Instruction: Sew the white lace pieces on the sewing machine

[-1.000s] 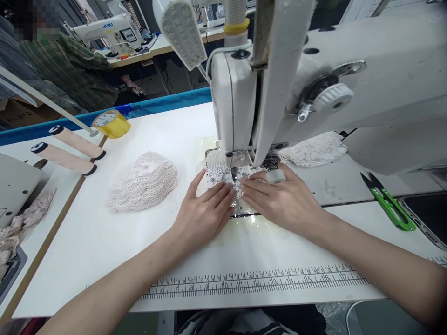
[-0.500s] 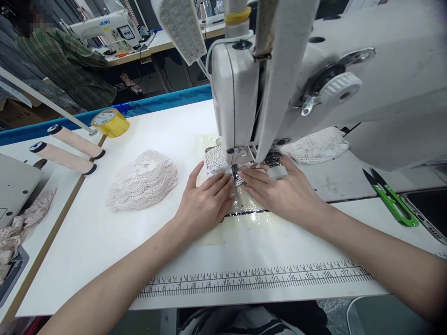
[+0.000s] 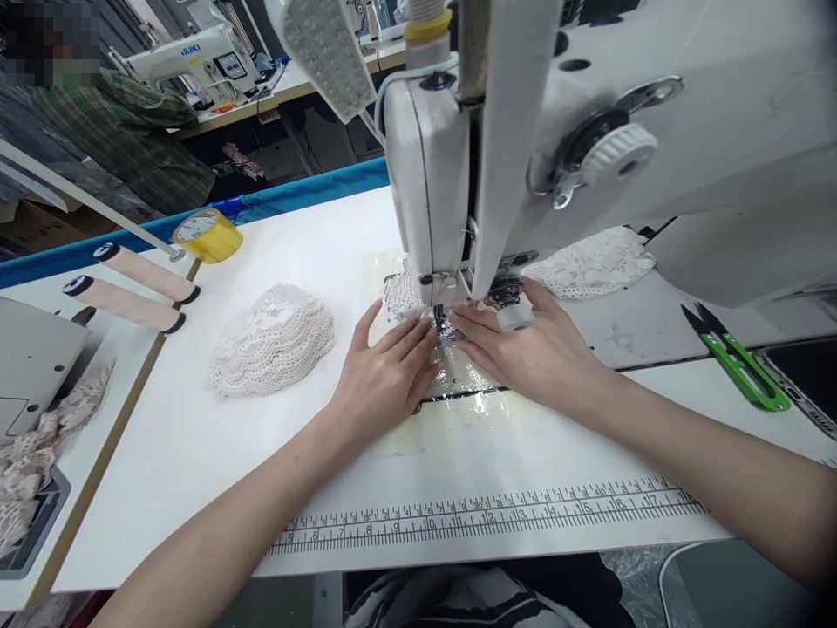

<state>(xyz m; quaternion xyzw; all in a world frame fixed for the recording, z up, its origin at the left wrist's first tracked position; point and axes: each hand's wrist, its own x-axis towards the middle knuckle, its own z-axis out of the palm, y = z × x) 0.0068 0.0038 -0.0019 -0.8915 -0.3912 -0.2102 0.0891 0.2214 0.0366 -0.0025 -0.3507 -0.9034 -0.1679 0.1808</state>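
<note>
A piece of white lace (image 3: pixel 400 298) lies under the presser foot (image 3: pixel 440 321) of the white sewing machine (image 3: pixel 425 183). My left hand (image 3: pixel 387 371) rests flat on the lace left of the needle, fingers stretched out. From the other side, my right hand (image 3: pixel 533 353) lies with extended fingers on its right edge, partly hidden behind a white knob. Both sets of fingertips are close to the foot, and they cover much of the lace. Left of my left hand sits a stack of scalloped lace pieces (image 3: pixel 278 344). More white lace (image 3: pixel 598 262) lies behind my right hand.
Green thread snips (image 3: pixel 742 371) and a dark phone (image 3: pixel 807 375) lie at the right. Yellow tape (image 3: pixel 219 237) and pink thread cones (image 3: pixel 124 303) are at the left. A printed ruler (image 3: pixel 490 516) runs along the front edge. Another person (image 3: pixel 124 131) sits beyond the table.
The camera view has shifted slightly, moving the machine head a little left in the picture. Both hands keep nearly the same place beside the presser foot, still flat on the lace.
</note>
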